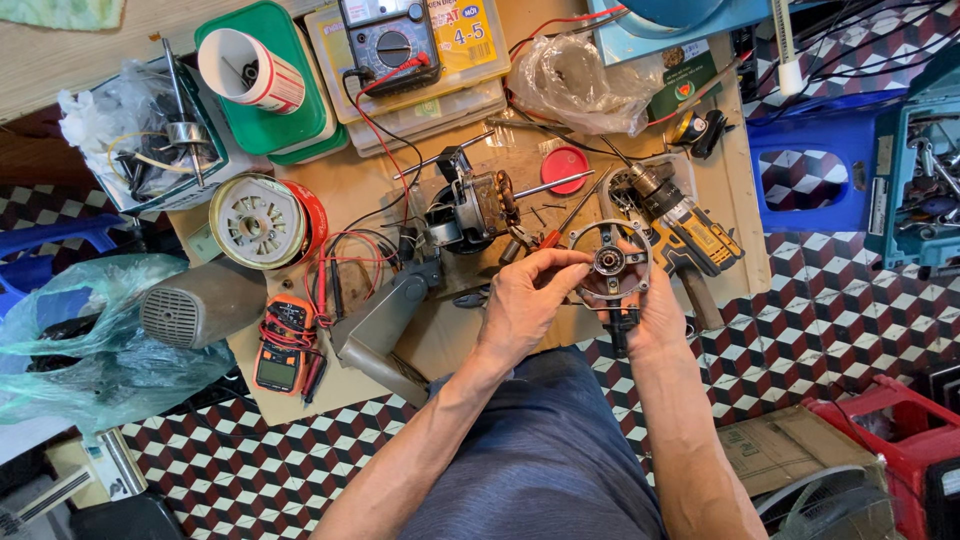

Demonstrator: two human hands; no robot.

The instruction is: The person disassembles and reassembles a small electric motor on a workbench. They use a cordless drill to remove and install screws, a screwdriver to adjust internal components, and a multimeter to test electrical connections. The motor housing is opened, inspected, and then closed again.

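I hold a round metal motor end cover [610, 262] with spokes and a central bearing above my lap. My right hand [655, 310] grips it from below and the right. My left hand [525, 300] pinches its left rim with thumb and fingers. Just beyond it on the low wooden board [420, 180] lies a fan motor [470, 205] with a shaft sticking out to the right, and a red-handled screwdriver [560, 228] lies next to it.
A yellow cordless drill [685, 225], a red lid [564, 167], a wire spool [265, 220], an orange clamp meter [283, 345], a black multimeter [390, 42] and a grey fan part [195, 310] surround the board. Blue stool [810, 170] at right, plastic bags at left.
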